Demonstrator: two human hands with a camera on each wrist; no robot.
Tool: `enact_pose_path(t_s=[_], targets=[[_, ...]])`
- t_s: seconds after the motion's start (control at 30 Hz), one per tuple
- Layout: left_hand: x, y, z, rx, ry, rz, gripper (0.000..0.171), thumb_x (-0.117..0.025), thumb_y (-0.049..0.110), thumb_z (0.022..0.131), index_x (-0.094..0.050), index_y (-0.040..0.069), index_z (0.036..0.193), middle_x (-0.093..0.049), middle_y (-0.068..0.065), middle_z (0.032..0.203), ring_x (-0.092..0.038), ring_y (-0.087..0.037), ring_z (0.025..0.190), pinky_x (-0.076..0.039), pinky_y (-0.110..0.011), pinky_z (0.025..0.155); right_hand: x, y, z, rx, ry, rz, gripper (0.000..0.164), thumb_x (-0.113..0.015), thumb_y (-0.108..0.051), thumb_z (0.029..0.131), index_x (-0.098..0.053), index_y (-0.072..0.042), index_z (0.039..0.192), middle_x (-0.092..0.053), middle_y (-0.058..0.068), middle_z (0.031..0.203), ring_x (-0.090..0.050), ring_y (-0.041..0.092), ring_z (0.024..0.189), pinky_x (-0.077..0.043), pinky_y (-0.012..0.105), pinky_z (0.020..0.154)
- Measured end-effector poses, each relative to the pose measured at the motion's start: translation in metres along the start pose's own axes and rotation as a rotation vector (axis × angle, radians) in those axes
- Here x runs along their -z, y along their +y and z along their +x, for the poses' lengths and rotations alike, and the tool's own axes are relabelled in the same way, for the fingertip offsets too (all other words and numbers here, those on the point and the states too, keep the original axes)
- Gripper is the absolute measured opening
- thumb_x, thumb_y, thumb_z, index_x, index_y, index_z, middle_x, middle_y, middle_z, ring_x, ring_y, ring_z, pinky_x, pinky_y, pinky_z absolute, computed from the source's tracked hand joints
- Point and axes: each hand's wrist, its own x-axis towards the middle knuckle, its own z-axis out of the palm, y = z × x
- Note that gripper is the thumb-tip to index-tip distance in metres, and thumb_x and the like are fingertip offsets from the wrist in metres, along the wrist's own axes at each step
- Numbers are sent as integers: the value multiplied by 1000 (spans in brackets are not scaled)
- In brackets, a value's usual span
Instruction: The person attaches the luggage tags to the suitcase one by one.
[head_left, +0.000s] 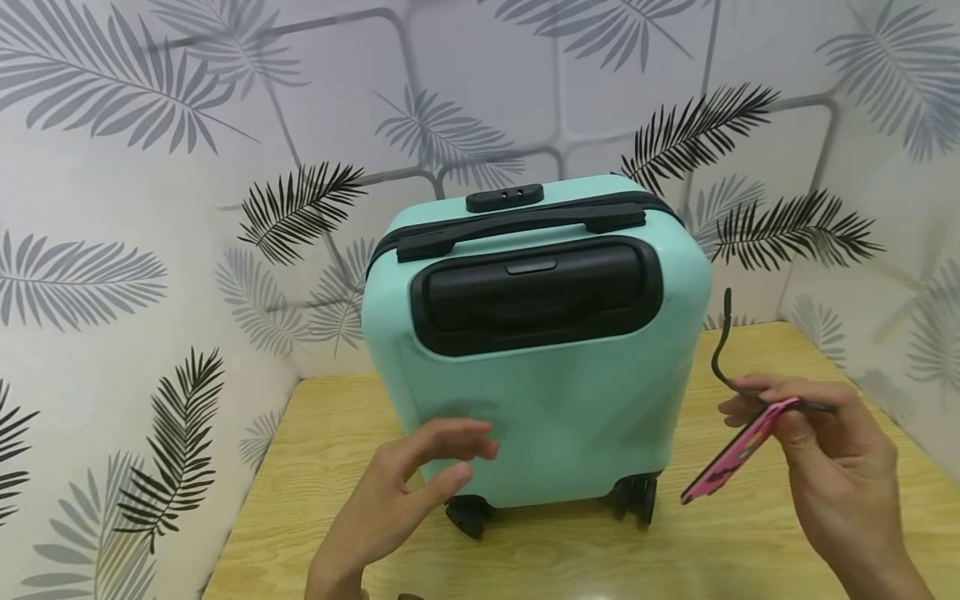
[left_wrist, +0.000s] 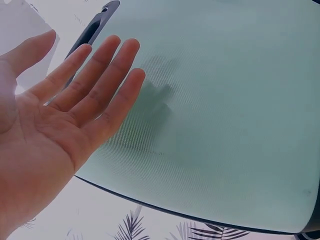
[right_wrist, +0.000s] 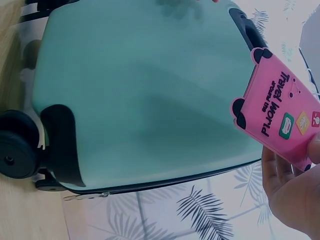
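Holding the tag [head_left: 738, 455] at four o'clock from the suitcase [head_left: 547, 417]

The pink tag is in the air, clear of the suitcase, in the right hand's [head_left: 843, 467] grip: the thumb and fingers pinch it near its upper end. Seen from the head, it is almost edge-on, its long axis running from two o'clock, at the fingers, to eight o'clock. The right wrist view shows its face, with "Travel World" lettering and small coloured badges. A dark strap [head_left: 727, 312] rises from the fingers, its free tip pointing to twelve o'clock.

The relation that seems to matter most is tag to handle [head_left: 517, 229]. The handle lies between ten and eleven o'clock from the tag, its long axis running roughly nine to three across the suitcase's upper edge. The strap's tip is nearer the handle than the left hand's [head_left: 401, 479] fingertips are, so the right side looks better placed.

The left hand is at eight o'clock from the suitcase's middle, its grip released, fingers and thumb spread, holding nothing. It appears apart from the mint shell, with a shadow beside it.

The suitcase stands upright on its black wheels on the wooden tabletop [head_left: 322, 442]; a lock [head_left: 504, 197] sits beyond the handle at twelve o'clock. Behind is a leaf-patterned wall [head_left: 187, 308].
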Motion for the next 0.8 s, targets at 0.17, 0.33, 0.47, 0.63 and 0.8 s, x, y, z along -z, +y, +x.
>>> enact_pose_path(t_s=[0.17, 0.33, 0.47, 0.63, 0.8], targets=[[0, 2, 2, -11, 2, 0, 37, -59, -3, 103, -63, 8, 137, -73, -4, 123, -70, -21, 116, -60, -42, 87, -5, -1, 5, 37, -3, 62, 24, -42, 12, 104, -44, 26, 123, -60, 33, 131, -70, 35, 109, -54, 38, 102], [-1, 3, 5, -28, 1, -7, 37, -59, -4, 102, -62, 7, 138, -73, -4, 123, -70, -22, 116, -60, -42, 90, -13, -2, 14, 74, -15, 126, 23, -43, 11, 104, -44, 27, 120, -60, 36, 129, -70, 38, 107, -54, 41, 102], [-2, 4, 7, -54, 3, -4, 36, -59, -4, 102, -62, 6, 137, -73, -5, 123, -70, -22, 115, -59, -41, 92, -21, -5, 20, 93, -13, 161, 22, -42, 10, 104, -45, 27, 119, -62, 35, 127, -71, 38, 106, -53, 40, 102], [-2, 7, 10, -83, 10, 7, 35, -59, -4, 102, -63, 5, 136, -74, -6, 122, -70, -22, 115, -58, -40, 93, -30, -9, 27, 104, 0, 188, 19, -40, 11, 104, -45, 25, 116, -63, 33, 125, -71, 38, 104, -53, 40, 101], [-6, 12, 15, -101, 8, 24, 37, -61, -2, 102, -64, 9, 137, -74, -5, 123, -71, -21, 115, -59, -40, 91, -37, -11, 36, 130, -15, 243, 17, -40, 12, 104, -45, 25, 113, -64, 35, 123, -70, 40, 102, -53, 41, 99]])
